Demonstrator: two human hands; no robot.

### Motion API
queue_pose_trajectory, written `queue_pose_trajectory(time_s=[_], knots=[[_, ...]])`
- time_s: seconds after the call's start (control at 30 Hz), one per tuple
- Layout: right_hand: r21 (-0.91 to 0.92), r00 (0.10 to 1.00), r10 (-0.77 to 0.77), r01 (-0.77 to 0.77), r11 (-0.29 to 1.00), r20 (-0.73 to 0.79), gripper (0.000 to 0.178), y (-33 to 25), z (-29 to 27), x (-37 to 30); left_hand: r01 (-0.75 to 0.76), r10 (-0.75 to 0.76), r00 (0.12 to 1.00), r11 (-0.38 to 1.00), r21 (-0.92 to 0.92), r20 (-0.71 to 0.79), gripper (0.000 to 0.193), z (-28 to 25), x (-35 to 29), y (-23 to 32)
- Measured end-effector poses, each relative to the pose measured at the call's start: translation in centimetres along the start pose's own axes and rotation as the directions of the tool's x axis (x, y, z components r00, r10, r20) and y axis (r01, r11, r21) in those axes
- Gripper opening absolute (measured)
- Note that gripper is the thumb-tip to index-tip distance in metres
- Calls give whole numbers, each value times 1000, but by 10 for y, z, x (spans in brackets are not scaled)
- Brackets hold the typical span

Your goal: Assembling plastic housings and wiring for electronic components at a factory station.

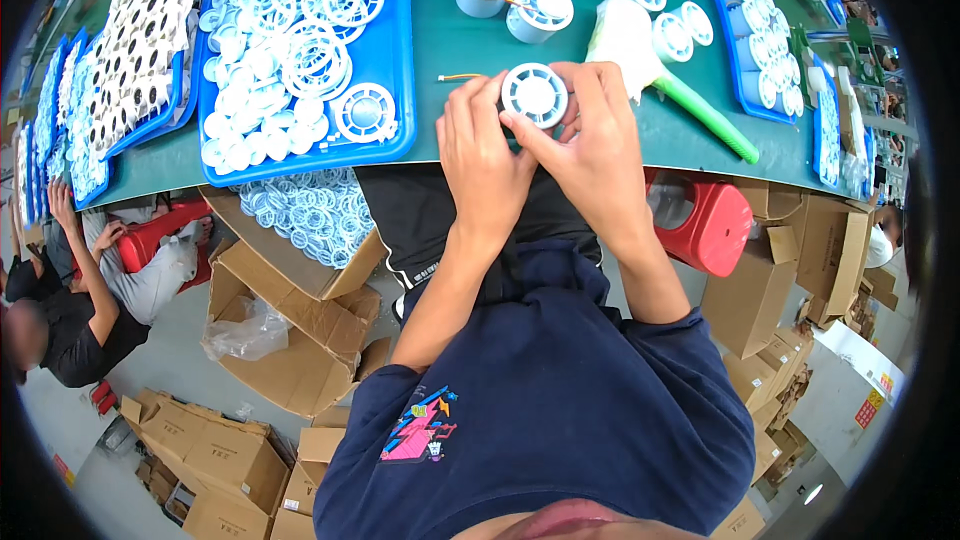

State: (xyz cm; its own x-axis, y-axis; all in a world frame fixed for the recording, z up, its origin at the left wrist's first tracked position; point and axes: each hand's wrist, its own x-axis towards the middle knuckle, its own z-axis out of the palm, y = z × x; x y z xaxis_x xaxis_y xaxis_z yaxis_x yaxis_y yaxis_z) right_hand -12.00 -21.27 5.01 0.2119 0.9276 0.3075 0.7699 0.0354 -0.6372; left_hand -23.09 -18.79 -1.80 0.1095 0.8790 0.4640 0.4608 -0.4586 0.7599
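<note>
Between my two hands, at the near edge of the green table (460, 130), is a pale blue round plastic housing (535, 96) with a slotted top and a white centre. My left hand (478, 145) closes on its left side. My right hand (592, 140) grips the right side, the thumb pressed near the front rim. A thin wire with a small white plug sticks out beyond my left fingers. Two similar cylindrical housings (540, 10) with wires stand farther back. To the right lies a mallet (705, 118) with a green handle and a whitish wrapped head, several more housings beside it.
A blue tray (406, 90) of slotted rings and round discs lies to the left. Another blue tray (745, 70) of housings is at right. Below the table are a cardboard box (345, 265) of rings and a red stool (715, 230). Another person (100, 325) sits far left.
</note>
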Motion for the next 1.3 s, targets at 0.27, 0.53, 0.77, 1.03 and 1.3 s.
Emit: queue_pose_trajectory(time_s=[0.27, 0.53, 0.77, 1.03, 1.3], knots=[[-12, 999, 53, -53, 999, -9, 51, 2, 1, 0, 16, -15, 1000, 996, -82, 8, 67, -5, 4, 8], [-333, 982, -38, -26, 943, -186, 40, 62, -60, -15, -17, 19, 999, 996, -93, 28, 67, -7, 3, 4], [-718, 993, -115, 54, 694, -36, 47, 115, -73, -10, 27, -21, 998, 991, -128, 51, 66, -10, 1, 6], [18, 962, 273, -273, 962, -4, 34, 24, -112, -11, 26, -26, 999, 1000, 7, 23, 71, -3, -8, 16], [86, 894, 415, -433, 897, 168, 33, 18, -107, 16, 0, -2, 998, 1000, 29, 63, 75, -6, -6, 10]])
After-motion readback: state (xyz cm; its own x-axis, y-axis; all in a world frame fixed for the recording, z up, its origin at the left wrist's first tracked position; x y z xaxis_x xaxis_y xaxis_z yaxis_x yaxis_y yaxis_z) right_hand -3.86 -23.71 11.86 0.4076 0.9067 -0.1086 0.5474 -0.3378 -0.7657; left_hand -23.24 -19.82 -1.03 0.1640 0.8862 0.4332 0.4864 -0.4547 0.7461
